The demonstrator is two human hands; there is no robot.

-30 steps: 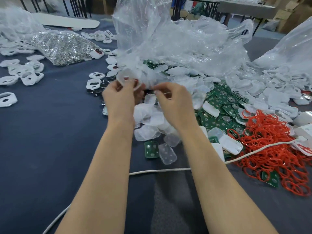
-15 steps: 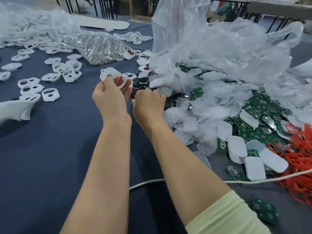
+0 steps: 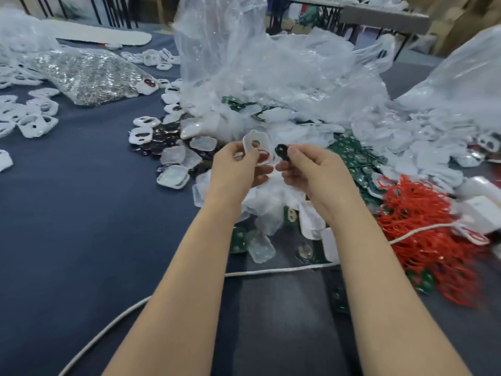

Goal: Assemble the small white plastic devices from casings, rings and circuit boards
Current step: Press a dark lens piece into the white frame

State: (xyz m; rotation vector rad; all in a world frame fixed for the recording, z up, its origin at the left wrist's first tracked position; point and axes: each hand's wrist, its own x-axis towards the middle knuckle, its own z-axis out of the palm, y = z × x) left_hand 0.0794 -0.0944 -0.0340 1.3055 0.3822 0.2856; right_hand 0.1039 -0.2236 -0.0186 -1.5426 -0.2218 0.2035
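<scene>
Casing: white casing (image 3: 256, 146) with a cut-out window, green and a trace of red showing inside; it is held off the table, just in front of the heap of clear plastic bags (image 3: 271, 77).
Left hand: left hand (image 3: 235, 172) has its fingers and thumb curled round the casing's lower edge, the window turned towards the viewer.
Right hand: right hand (image 3: 311, 172) pinches a small black part (image 3: 281, 152) between thumb and forefinger, just beside the casing; whether the two touch cannot be told.
Change: half a second ago the right hand was down, fist-like, among the loose black parts (image 3: 160, 143) at the heap's front left edge. It has now come up carrying one, while the left hand has kept the casing raised.
Meaning: the pick-up looks finished, and seating the black part into the casing is probably the step in hand.
Supplies: green circuit boards (image 3: 355, 156) lie at the heap's front right, with red rings (image 3: 423, 240) beyond them, farther right.
</scene>
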